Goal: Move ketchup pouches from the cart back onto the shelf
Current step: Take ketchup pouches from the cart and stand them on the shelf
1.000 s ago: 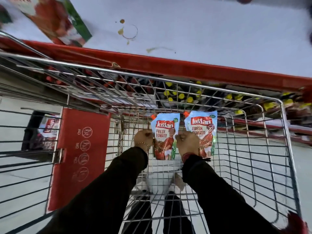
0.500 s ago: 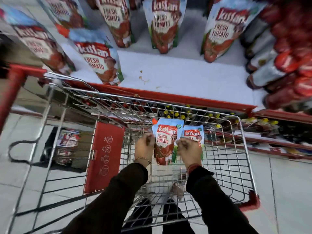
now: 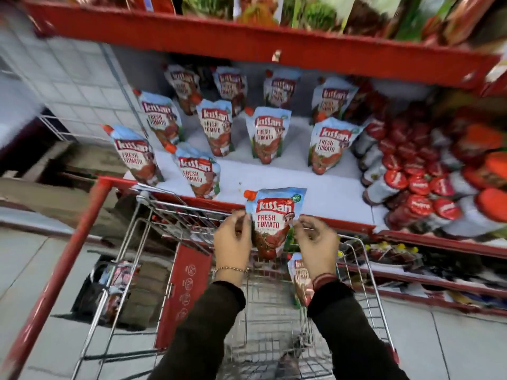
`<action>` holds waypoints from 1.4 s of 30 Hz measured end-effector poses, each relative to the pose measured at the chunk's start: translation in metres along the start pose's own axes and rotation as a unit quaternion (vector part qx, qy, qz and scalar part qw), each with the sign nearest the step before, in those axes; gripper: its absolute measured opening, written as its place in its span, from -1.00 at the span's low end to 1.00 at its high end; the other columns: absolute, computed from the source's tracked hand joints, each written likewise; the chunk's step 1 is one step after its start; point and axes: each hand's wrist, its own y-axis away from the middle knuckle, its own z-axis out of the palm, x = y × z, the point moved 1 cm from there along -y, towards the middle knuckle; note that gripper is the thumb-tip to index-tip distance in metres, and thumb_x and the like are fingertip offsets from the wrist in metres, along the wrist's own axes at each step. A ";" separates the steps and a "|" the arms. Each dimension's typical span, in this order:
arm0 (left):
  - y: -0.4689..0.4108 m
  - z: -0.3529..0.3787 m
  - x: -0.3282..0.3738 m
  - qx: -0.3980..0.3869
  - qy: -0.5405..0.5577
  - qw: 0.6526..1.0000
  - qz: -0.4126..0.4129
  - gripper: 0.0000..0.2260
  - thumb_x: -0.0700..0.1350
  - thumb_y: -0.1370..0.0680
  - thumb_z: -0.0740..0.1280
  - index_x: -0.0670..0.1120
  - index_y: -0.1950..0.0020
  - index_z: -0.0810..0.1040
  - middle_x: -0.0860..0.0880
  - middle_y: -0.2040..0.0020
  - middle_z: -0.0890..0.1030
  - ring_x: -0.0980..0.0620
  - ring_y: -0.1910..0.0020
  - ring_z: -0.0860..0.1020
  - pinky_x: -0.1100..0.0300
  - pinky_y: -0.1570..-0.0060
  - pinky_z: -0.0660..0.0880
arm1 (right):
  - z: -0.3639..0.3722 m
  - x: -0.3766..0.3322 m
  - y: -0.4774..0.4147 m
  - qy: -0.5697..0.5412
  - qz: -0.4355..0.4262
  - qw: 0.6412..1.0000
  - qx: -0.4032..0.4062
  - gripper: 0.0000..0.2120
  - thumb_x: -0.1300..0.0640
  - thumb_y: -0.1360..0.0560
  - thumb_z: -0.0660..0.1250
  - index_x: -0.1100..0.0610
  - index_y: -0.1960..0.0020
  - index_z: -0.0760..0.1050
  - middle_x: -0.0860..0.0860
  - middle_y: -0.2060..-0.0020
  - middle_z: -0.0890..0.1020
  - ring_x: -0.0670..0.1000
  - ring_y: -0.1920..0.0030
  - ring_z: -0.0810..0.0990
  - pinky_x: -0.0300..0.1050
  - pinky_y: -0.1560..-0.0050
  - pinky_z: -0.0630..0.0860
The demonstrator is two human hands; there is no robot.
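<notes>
Both hands pinching one ketchup pouch point(image 3: 270, 223) by its side edges, left hand point(image 3: 233, 239) on the left edge, right hand point(image 3: 315, 239) on the right, upright, above the far end of the wire cart point(image 3: 129, 259) and level with the red front edge of the shelf point(image 3: 329, 196). Orange cap at the pouch's top left corner; label reading "Kissan FRESH TOMATO", with a small green round seal at the top right, its print too small to make out. A thin chain bracelet on the left wrist, a red thread band on the right, dark sleeves on both arms.

One second pouch point(image 3: 300, 281) in the cart, just below the right wrist, partly hidden, with "FRESH TOMATO" legible.

Ten pouches point(image 3: 264, 135) of the same label standing on the shelf: two near the front left corner, four in a middle row, four at the back, blurred. Red-capped bottles point(image 3: 397, 179) stacked lying down along the right side of the shelf, too many and too blurred to count; writing on caps unreadable. A red panel point(image 3: 186, 292) inside the cart with four round pictogram signs.
</notes>
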 end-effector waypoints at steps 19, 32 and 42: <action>-0.104 0.020 0.004 0.032 -0.024 0.998 0.044 -0.84 -0.14 -0.62 0.26 -0.20 -0.04 0.58 -0.20 0.05 0.65 -0.16 0.09 0.63 -0.04 0.12 0.61 | 0.055 -0.028 -0.084 0.016 -0.012 0.999 -0.044 -0.97 0.21 -0.53 0.40 0.11 0.06 0.58 -0.01 0.19 0.66 0.13 0.13 0.72 0.19 0.05 0.69; -0.077 0.025 -0.008 0.044 0.051 0.998 -0.012 -0.78 -0.19 -0.58 0.31 -0.16 -0.23 0.54 -0.14 -0.16 0.63 -0.05 -0.12 0.60 0.42 0.07 0.55 | 0.048 -0.016 -0.069 0.027 -0.038 0.998 -0.039 -0.83 0.16 -0.52 0.42 0.11 -0.10 0.56 0.02 -0.07 0.64 0.00 -0.01 0.66 -0.57 0.17 0.49; 0.022 0.066 -0.052 -0.094 -0.007 0.995 -0.033 -0.74 -0.12 -0.57 0.33 -0.03 -0.26 0.49 0.01 -0.18 0.57 0.00 -0.17 0.55 0.03 -0.21 0.52 | 0.008 0.078 -0.026 0.096 0.017 0.994 -0.043 -0.90 0.12 -0.52 0.40 0.01 -0.04 0.60 -0.04 -0.01 0.68 -0.05 0.00 0.65 -0.01 -0.08 0.61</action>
